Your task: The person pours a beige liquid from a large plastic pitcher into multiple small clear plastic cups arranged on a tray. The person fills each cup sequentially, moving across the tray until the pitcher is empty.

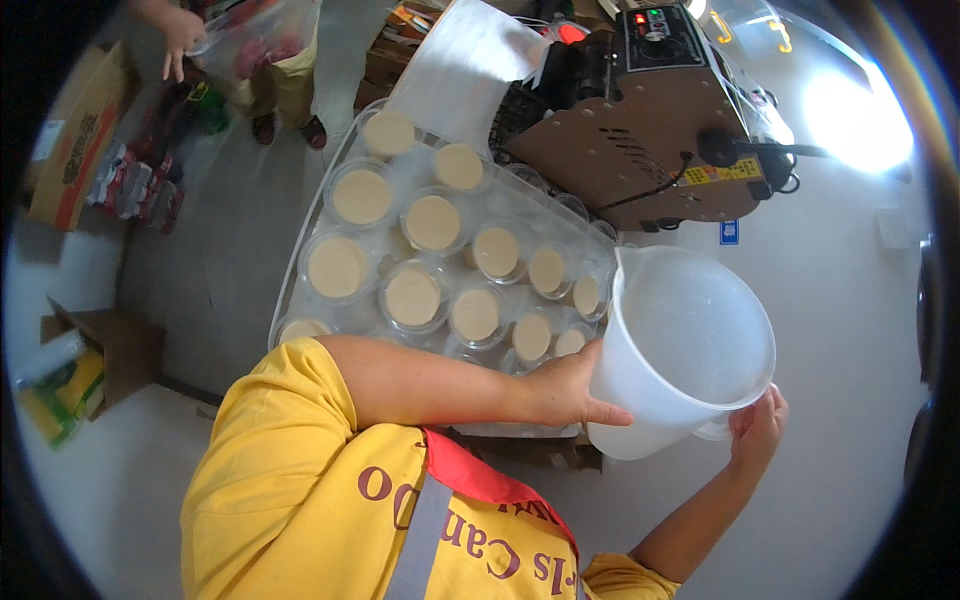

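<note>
A large translucent white plastic pitcher [675,352] is tilted at the right of the table, its mouth facing up toward me. My left hand [566,386] presses against its near left wall, with the thumb spread along the side. My right hand [757,424] grips its handle. To the left of the pitcher, several clear plastic cups [412,296] filled with a smooth beige content stand in rows on the table [300,251]. My left forearm hides part of the nearest rows. The inside of the pitcher shows no clear content.
A brown machine [637,150] with a control panel and cables stands behind the pitcher. A white sheet [465,60] lies beyond the cups. At the upper left another person's hand [180,37] is near a plastic bag [262,45]. Cardboard boxes [82,142] and packed bottles [135,187] are at the left.
</note>
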`<state>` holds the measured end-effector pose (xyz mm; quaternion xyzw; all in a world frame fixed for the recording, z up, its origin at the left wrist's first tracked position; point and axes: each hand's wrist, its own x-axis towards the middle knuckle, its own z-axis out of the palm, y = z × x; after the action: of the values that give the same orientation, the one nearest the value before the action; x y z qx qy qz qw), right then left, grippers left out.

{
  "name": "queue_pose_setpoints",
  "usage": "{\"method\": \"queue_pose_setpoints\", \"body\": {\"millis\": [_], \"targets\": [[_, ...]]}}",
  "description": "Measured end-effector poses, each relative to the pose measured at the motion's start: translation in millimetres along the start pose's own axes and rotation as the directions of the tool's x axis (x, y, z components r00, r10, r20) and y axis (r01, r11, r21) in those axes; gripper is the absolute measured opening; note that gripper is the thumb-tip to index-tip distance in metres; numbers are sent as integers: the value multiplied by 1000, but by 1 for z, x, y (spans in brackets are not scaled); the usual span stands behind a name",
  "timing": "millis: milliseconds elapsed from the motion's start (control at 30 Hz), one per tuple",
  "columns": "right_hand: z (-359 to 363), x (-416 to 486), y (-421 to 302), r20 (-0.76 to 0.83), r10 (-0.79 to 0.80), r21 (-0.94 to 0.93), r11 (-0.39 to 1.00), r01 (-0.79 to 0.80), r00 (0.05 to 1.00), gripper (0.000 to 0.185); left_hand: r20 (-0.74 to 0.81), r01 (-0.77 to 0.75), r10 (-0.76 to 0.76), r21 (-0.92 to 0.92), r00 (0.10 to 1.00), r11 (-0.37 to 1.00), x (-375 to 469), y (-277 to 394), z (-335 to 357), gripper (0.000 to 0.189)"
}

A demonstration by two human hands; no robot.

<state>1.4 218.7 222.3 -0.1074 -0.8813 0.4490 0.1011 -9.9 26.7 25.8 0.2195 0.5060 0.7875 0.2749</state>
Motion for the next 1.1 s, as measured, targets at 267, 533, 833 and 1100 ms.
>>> {"method": "queue_pose_setpoints", "body": {"millis": [267, 533, 833, 1100], "targets": [[-31, -21, 11, -248, 44, 185, 983, 2, 968, 29, 109, -23, 14, 76, 994, 997, -5, 4, 12, 77], [-50, -19, 16, -294, 19, -6, 1000, -22, 955, 29, 251, 78, -115, 153, 961, 985, -31, 15, -3, 57], [-57, -7, 22, -231, 63, -226, 967, -117, 971, 34, -5, 104, -104, 63, 995, 993, -123, 78, -67, 31], [-36, 12, 14, -54, -28, -160, 987, 19, 998, 35, -233, -112, 56, -231, 971, 967, -154, 72, -87, 18]]}}
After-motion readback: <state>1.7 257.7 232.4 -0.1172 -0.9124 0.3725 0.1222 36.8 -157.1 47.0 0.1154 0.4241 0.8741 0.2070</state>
